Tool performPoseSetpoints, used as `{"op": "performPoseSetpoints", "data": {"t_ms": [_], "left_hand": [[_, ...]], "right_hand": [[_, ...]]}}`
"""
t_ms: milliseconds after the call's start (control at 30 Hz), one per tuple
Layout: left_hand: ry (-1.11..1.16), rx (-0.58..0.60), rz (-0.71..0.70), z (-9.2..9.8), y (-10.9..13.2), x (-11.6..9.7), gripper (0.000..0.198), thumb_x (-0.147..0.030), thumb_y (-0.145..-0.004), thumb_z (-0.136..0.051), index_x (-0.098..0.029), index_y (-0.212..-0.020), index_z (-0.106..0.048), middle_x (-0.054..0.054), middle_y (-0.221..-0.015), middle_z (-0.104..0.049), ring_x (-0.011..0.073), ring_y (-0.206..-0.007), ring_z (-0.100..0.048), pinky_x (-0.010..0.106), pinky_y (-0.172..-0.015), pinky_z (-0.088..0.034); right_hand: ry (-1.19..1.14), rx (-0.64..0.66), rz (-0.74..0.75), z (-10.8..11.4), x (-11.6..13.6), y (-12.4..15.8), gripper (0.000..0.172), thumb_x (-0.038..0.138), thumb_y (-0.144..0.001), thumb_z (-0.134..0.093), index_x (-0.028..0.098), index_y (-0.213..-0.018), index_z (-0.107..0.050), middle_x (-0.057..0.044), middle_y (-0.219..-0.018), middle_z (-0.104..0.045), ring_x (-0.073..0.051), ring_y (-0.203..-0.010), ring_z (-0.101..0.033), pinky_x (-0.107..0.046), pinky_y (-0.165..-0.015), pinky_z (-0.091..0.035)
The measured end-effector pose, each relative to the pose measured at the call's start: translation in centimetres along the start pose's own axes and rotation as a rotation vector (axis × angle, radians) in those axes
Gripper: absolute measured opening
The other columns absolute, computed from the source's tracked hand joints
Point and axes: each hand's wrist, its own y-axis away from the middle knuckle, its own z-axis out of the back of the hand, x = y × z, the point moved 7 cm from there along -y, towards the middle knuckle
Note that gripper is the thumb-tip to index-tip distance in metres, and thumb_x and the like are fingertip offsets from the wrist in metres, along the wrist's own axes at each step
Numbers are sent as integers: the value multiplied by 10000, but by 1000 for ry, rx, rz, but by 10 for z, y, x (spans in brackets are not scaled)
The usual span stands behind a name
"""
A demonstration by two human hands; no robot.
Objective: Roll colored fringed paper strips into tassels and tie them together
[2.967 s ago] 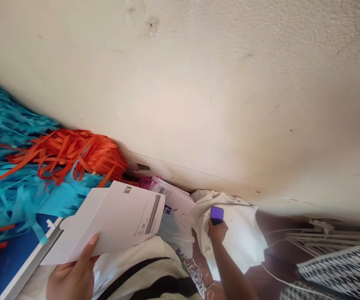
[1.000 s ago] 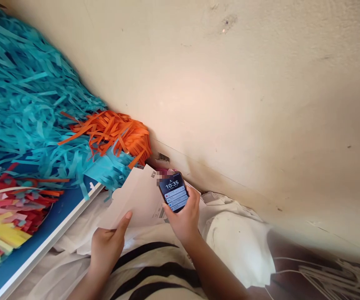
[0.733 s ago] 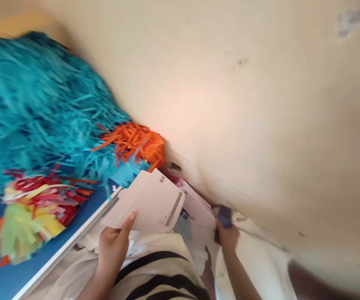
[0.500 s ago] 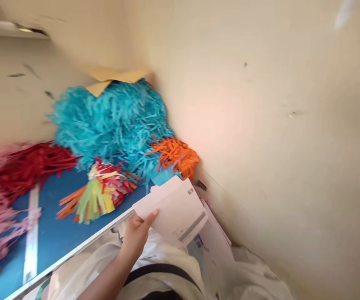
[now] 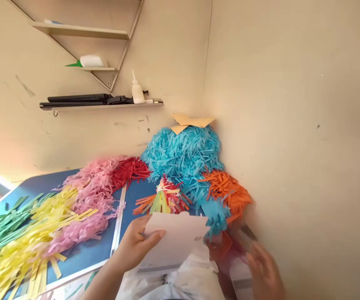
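The person's left hand (image 5: 142,246) grips a white card (image 5: 176,237) between thumb and fingers, holding it out low over some white cloth (image 5: 198,271), just this side of the blue table (image 5: 86,258). The right hand (image 5: 265,271) is a blur near the wall (image 5: 311,175); I can't tell whether it holds anything. Past the card sits a tied bundle of coloured strips (image 5: 162,203), with orange strips (image 5: 230,191) to its right and a big turquoise heap (image 5: 182,154) behind.

Readable text: none | white card (image 5: 177,243): dark printed mark (image 5: 197,238), illegible
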Motion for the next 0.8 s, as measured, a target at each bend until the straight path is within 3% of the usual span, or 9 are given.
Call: {"op": "performPoseSetpoints", "data": {"t_ms": [33,100,200,267,333,467,633,700,800], "left_hand": [[-29,48,-11,-2,2,-3,335,-411,-825,-674,-135,-991,-765,100,-879,-754,218,-732,-677,259,-625,-532],[-9,89,9,-4,7,-1,351,-423,-822,-679,-136,-1005,-762,100,-880,-746,213,-737,-665,252,-619,-519],[265,136,149,-3,16,17,471,-478,-761,-734,-135,-1084,-734,101,-887,-743,238,-786,-669,298,-683,-533],[484,245,230,-3,23,29,571,-476,-695,-790,-128,-1141,-709,107,-900,-747,267,-834,-679,355,-767,-534],[618,367,252,-2,28,36,633,-424,-631,-845,-122,-1167,-697,120,-944,-751,294,-889,-684,397,-848,-515],[770,339,371,5,29,55,597,-404,-633,-853,-106,-1132,-716,136,-935,-759,275,-816,-711,356,-773,-527],[787,239,459,-2,20,65,539,-400,-704,-818,-88,-1132,-712,142,-909,-768,268,-794,-723,345,-745,-539],[779,261,471,-10,16,63,535,-401,-701,-822,-86,-1120,-716,146,-934,-769,275,-827,-724,335,-740,-544],[764,215,527,-14,11,64,532,-424,-707,-814,-99,-1116,-717,144,-942,-773,260,-781,-732,317,-694,-554]], "right_hand": [[-72,77,83,-21,26,-8,444,526,-892,-599,218,-1212,-606,-140,-1102,-641,-323,-1007,-629,-478,-813,-561],[-190,413,226,-73,87,-21,496,486,-870,-633,210,-1278,-571,-125,-1117,-656,-309,-1061,-618,-454,-904,-529],[-206,776,360,-128,166,-29,239,380,-933,-569,220,-1065,-688,-64,-924,-714,-228,-866,-670,-351,-811,-529],[-223,883,391,-146,194,-30,203,347,-946,-555,218,-999,-703,-44,-884,-722,-208,-821,-672,-322,-772,-518],[-270,934,373,-155,201,-27,193,318,-921,-597,224,-1074,-668,-35,-936,-715,-200,-858,-665,-306,-776,-513],[-357,801,491,-152,197,-21,139,248,-929,-579,231,-1065,-602,-38,-1018,-662,-181,-916,-627,-299,-792,-497],[-101,597,825,-145,207,-8,116,318,-948,-589,233,-959,-667,-59,-1022,-676,-223,-941,-612,-375,-811,-435],[-81,494,822,-137,209,-12,96,288,-939,-604,236,-911,-679,-51,-997,-690,-231,-954,-610,-394,-823,-425],[-232,388,663,-108,194,-26,162,252,-957,-554,243,-852,-677,-47,-1013,-690,-225,-976,-618,-414,-869,-454]]}}
